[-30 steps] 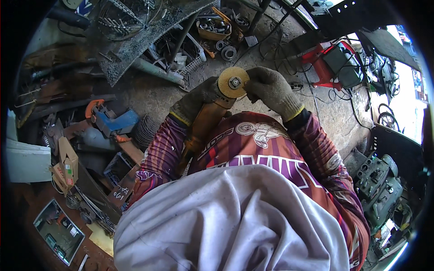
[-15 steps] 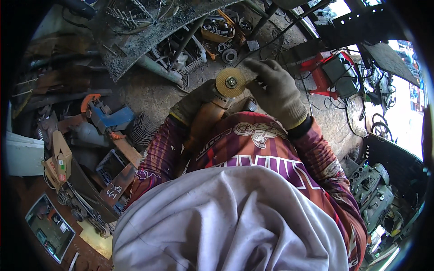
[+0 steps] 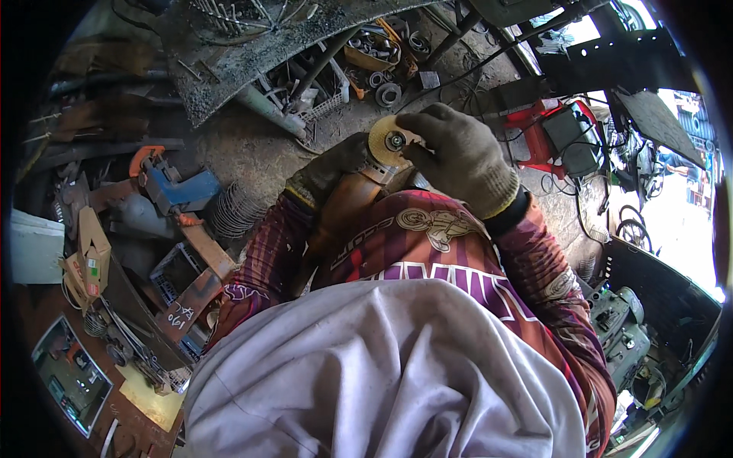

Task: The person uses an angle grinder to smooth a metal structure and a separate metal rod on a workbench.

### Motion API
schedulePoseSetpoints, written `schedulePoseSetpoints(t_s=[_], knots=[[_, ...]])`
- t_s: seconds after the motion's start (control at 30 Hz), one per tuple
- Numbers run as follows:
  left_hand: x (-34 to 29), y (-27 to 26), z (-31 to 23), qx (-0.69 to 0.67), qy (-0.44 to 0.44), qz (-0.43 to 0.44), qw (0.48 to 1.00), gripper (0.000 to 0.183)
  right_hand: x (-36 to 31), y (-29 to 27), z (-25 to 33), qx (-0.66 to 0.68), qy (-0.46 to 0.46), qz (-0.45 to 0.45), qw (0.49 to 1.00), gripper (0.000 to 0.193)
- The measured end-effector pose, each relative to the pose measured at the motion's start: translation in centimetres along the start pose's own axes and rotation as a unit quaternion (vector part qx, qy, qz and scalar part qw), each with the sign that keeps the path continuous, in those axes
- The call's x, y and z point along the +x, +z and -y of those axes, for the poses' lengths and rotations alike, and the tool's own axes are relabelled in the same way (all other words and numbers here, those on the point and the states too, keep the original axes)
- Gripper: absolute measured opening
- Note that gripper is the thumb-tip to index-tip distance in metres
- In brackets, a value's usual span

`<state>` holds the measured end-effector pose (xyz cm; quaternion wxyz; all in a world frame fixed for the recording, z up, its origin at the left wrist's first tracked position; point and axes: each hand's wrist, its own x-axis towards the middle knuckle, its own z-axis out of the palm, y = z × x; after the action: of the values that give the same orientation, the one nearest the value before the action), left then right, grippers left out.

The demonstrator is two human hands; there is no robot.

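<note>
An angle grinder point(image 3: 353, 197) with a worn orange-brown body lies against my front, its head pointing away from me. Its yellowish, round grinding disc point(image 3: 379, 143) faces up, with a metal nut at the centre. My gloved left hand point(image 3: 330, 169) is closed around the grinder close to its head; part of the fingers is hidden behind the tool. From the right, my gloved right hand point(image 3: 464, 159) has its fingers and thumb closed on the disc's right edge, covering that side of it.
A metal worktable point(image 3: 229, 65) stands ahead, with a box of metal parts point(image 3: 372, 47) beyond its edge. Left lies a blue and orange machine point(image 3: 179, 187) beside a wire coil point(image 3: 237, 212). A red stool-like frame point(image 3: 538, 141) carries a grey box point(image 3: 571, 137); cables trail around it.
My right hand has moved left onto the disc, and its spread fingers have closed at the disc's edge. The left hand keeps its hold on the grinder.
</note>
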<state>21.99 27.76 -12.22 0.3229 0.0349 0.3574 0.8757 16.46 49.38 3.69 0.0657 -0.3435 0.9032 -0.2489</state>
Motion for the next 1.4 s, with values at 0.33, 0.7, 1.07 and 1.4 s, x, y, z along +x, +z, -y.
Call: schedulePoseSetpoints(t_s=[0.33, 0.7, 1.07, 1.4], knots=[[0.0, 0.4, -0.6, 0.013, 0.055, 0.027, 0.998, 0.058, 0.0, 0.3, -2.1, -0.043, 0.021, 0.035, 0.998, 0.029], [1.1, -2.7, -1.1, 0.23, -0.034, -0.015, 0.972, 0.072, 0.9, 2.6, -1.0, -0.087, 0.04, 0.077, 0.992, 0.026], [-0.5, 0.1, -2.2, 0.052, -0.004, -0.166, 0.985, 0.074, 1.2, 5.8, -0.8, 0.145, 0.226, 0.095, 0.959, 0.087], [-0.8, -1.2, -0.5, 0.133, 0.027, -0.254, 0.958, 0.073, 2.7, 7.7, -1.3, 0.21, 0.307, 0.123, 0.92, 0.085]])
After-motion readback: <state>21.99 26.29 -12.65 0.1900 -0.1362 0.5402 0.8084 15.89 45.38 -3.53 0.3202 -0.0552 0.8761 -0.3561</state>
